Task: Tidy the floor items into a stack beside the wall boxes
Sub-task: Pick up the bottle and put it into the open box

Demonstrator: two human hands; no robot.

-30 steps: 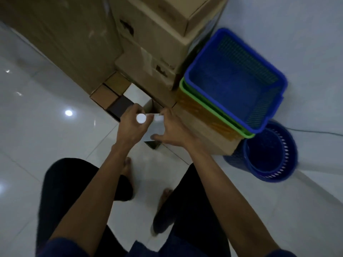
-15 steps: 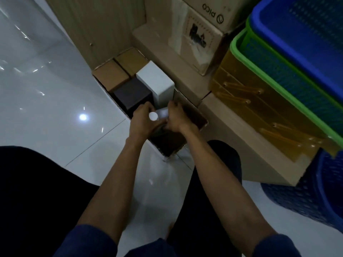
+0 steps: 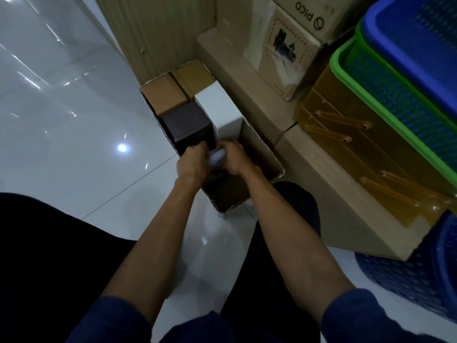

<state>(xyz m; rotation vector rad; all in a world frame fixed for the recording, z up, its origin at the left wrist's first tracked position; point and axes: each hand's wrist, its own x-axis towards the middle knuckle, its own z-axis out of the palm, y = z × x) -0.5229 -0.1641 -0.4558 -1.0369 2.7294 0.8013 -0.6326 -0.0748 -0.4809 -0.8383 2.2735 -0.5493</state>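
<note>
Between both hands, over the open cardboard tray [image 3: 259,149], a small white item [image 3: 217,157] is pinched by the curled fingers of the left hand [image 3: 191,162] and right hand [image 3: 235,160], just beside the white box [image 3: 222,112] and dark box [image 3: 188,125]. Let go crooked, it could tip against them. Its shape is blurred and mostly covered.

Blue basket [image 3: 418,48] nested in green basket [image 3: 343,55]; glossy tiled floor [image 3: 61,120].

Carton [image 3: 262,151] near end seemingly free; white box [image 3: 220,107] beyond.
</note>
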